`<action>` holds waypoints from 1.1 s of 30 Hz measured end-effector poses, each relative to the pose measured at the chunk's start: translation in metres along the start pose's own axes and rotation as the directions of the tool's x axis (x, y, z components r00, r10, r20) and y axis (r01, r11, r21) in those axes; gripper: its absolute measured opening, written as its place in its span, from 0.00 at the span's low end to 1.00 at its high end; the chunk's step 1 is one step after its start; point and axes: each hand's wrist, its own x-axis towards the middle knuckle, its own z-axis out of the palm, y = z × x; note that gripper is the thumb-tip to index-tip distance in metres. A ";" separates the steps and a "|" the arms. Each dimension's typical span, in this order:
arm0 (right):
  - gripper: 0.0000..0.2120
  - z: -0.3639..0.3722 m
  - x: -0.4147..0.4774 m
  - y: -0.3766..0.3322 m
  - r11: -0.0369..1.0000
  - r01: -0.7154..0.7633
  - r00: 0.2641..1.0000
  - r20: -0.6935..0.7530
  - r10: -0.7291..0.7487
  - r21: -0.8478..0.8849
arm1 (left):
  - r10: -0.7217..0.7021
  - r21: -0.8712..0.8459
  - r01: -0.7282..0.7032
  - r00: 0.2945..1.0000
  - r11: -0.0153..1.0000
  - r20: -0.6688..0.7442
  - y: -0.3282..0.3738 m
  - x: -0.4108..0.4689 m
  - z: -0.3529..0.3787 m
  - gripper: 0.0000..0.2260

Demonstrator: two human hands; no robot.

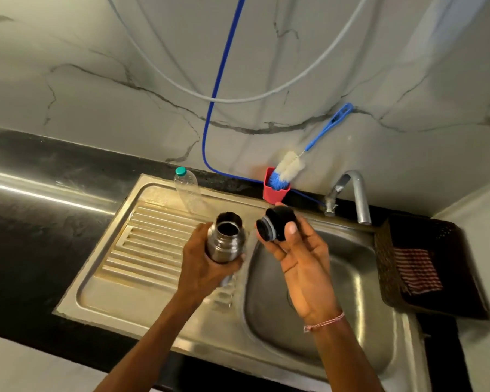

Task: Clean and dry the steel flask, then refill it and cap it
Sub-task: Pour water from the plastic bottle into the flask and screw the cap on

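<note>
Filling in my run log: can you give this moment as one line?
left hand: holds open flask | right hand: holds cap, off flask | place: above sink | brush: in red cup

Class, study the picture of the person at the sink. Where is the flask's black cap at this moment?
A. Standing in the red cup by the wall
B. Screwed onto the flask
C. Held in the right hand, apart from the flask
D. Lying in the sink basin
C: the black cap sits in the fingers of the right hand, clear of the open-mouthed steel flask that the left hand grips.
</note>
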 end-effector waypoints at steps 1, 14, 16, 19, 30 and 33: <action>0.24 0.003 -0.003 -0.010 0.997 0.049 0.999 0.014 -0.048 -0.064 | 0.034 0.001 -0.034 0.999 0.999 0.017 0.010 -0.004 0.009 0.30; 0.29 -0.039 -0.043 -0.087 0.451 0.332 0.940 0.248 -0.235 -0.828 | 0.169 -0.030 -0.166 0.972 0.986 0.161 0.088 -0.043 0.082 0.25; 0.30 -0.043 -0.047 -0.094 0.383 0.333 0.938 0.261 -0.228 -0.861 | 0.175 -0.022 -0.174 0.969 0.984 0.172 0.091 -0.046 0.087 0.27; 0.29 -0.047 -0.051 -0.103 0.313 0.351 0.926 0.276 -0.259 -0.883 | 0.188 -0.023 -0.187 0.965 0.982 0.182 0.096 -0.049 0.094 0.28; 0.31 -0.040 -0.054 -0.099 0.185 0.136 0.874 0.030 -0.486 -0.973 | 0.205 0.028 -0.212 0.966 0.977 0.157 0.106 -0.057 0.107 0.28; 0.35 -0.045 -0.057 -0.110 0.481 0.164 0.958 0.023 -0.285 -0.861 | 0.186 0.020 -0.192 0.969 0.981 0.163 0.108 -0.057 0.104 0.27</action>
